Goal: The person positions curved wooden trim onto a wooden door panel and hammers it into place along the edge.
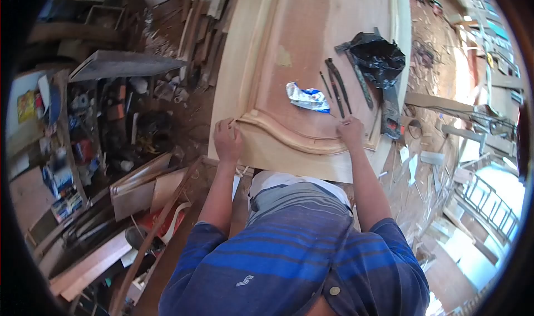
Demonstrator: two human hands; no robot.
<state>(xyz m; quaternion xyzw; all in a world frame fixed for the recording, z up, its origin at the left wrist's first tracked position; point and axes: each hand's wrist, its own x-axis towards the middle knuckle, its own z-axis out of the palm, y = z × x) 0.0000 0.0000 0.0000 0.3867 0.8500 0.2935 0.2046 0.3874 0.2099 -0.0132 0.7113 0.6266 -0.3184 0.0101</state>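
A large wooden panel (311, 43) with curved raised moulding (289, 138) lies in front of me. On its left near corner rests my left hand (227, 140), fingers bent, beside the end of the moulding. My right hand (349, 131) is at the moulding's right part, its fingers drawn together; whatever they hold is too small to make out. Just beyond it lie dark slim tools (338, 88). A crumpled blue and white packet (307, 97) sits left of them, and a black plastic bag (378, 59) lies to the right.
Cluttered shelving (83, 127) stands at the left under a grey board (125, 66). Wooden offcuts (97, 263) are piled at lower left. Wood strips lean beyond the panel's left side. Scraps litter the floor (409, 196) at right, near a ladder-like metal frame (489, 202).
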